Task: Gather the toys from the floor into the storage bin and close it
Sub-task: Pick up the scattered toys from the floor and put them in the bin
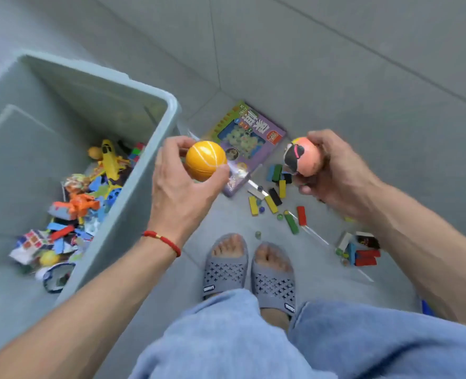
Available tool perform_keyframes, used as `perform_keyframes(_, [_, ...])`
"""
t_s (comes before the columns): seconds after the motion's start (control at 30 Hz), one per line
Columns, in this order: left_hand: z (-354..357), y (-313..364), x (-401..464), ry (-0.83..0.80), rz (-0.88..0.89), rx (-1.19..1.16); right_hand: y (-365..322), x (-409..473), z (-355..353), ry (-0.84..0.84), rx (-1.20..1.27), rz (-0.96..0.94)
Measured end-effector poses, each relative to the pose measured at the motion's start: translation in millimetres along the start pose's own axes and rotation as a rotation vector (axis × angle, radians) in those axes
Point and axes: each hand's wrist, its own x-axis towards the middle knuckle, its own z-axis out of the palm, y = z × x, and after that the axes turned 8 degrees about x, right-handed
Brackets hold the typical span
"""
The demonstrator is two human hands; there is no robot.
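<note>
My left hand (181, 187) grips a yellow ball (205, 159) with white lines, held just right of the storage bin's rim. My right hand (335, 173) holds a pink ball (305, 155) with a black, cartoon-like patch, above the floor toys. The grey-green storage bin (155, 149) stands open at the left, with no lid in view. Inside it lie a yellow plane (110, 158), an orange figure (80, 205), a puzzle cube (33, 240) and several small pieces. On the floor lie a purple game box (253, 135) and several coloured wooden blocks (278, 191).
My feet in grey slippers (249, 272) stand on the grey tiled floor, just below the loose blocks. Marbles (258, 234) and a second pile of red and blue blocks (363, 254) lie to the right. A wall rises behind the box.
</note>
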Motion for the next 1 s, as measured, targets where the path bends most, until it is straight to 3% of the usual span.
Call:
perform_keyframes(0.1, [-88.0, -25.9, -9.9, 0.190, -0.146, 0.002, -27.4, -26.9, 91.2, -0.331, -0.220, 0.003])
perform_keyframes(0.2, [-158.9, -45.7, -14.5, 0.288, -0.376, -0.051, -44.4, -56.5, 163.8, -0.521, -0.343, 0.007])
perform_keyframes(0.27, [-195.8, -54.3, -19.5, 0.365, -0.476, -0.119, -51.5, -69.6, 188.8, -0.556, -0.381, -0.054])
perform_keyframes(0.33, [-219.7, -57.2, -26.2, 0.463, -0.464, -0.125, -54.6, -76.3, 191.8, -0.557, -0.431, -0.134])
perform_keyframes(0.47, [-213.3, -42.1, -34.7, 0.455, -0.363, -0.129, -46.2, -69.0, 149.3, -0.478, -0.827, -0.268])
perform_keyframes(0.6, [-154.3, -15.3, -25.9, 0.185, -0.174, -0.173, -37.6, -39.2, 81.5, -0.327, -1.230, -0.136])
perform_keyframes(0.67, [-111.0, -1.8, -19.3, -0.044, -0.114, -0.192, -31.1, -25.9, 45.3, -0.265, -1.353, -0.099])
perform_keyframes(0.77, [-35.6, 0.6, -14.7, -0.413, -0.121, -0.169, 2.8, -9.4, -5.0, -0.187, -1.537, -0.192])
perform_keyframes(0.9, [61.9, -35.9, -21.2, -0.738, -0.133, 0.144, 97.6, 17.6, -55.1, -0.209, -1.533, -0.178])
perform_keyframes(1.0, [110.8, -66.8, -24.7, -0.815, -0.105, 0.345, 161.7, 40.2, -65.5, -0.261, -1.561, -0.160])
